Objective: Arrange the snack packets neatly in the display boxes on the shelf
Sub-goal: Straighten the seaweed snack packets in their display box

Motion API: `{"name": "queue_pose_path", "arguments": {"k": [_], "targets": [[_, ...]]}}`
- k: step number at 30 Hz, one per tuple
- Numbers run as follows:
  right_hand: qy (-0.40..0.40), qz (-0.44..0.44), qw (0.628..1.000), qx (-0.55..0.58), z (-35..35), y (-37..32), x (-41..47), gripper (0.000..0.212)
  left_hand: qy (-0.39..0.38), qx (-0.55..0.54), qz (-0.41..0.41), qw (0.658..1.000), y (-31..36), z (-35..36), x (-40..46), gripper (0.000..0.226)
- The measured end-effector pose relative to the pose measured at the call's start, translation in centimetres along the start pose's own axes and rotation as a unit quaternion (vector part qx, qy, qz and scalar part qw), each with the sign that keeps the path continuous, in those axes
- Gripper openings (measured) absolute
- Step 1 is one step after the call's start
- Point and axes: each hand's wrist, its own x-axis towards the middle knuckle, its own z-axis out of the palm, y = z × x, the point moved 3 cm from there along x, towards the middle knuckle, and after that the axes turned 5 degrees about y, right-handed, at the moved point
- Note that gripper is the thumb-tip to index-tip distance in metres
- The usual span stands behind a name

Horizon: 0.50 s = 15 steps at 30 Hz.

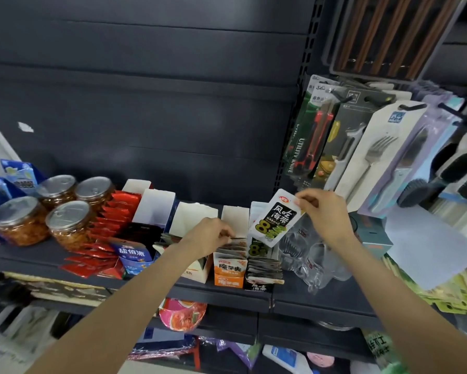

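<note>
My right hand (324,211) pinches the top corner of a white-and-black snack packet (275,219) and holds it tilted above the black display box (263,268), which holds a row of like packets. My left hand (210,236) pinches the top edge of packets standing in the orange display box (229,271), just left of the black one. Further left stand an open white box (193,225) and a blue box (133,256) with dark packets. Red packets (102,238) lie in a loose row at the left of the shelf (294,298).
Several clear jars (65,225) with metal lids stand at the left. Clear glass mugs (316,261) sit right of the black box, a teal box (372,233) behind them. Carded utensils (362,157) hang on pegs at the right. More goods fill the shelf below.
</note>
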Motion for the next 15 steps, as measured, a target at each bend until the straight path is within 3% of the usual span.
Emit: {"name": "queue_pose_path", "arguments": {"k": [5, 15], "targets": [[-0.016, 0.0, 1.0, -0.006, 0.7, 0.8, 0.0, 0.01, -0.001, -0.009, -0.002, 1.0, -0.2, 0.0, 0.6, 0.023], [-0.175, -0.021, 0.982, -0.06, 6.3, 1.6, -0.4, 0.021, -0.011, -0.01, 0.001, 1.0, -0.5, 0.3, 1.2, 0.023]]}}
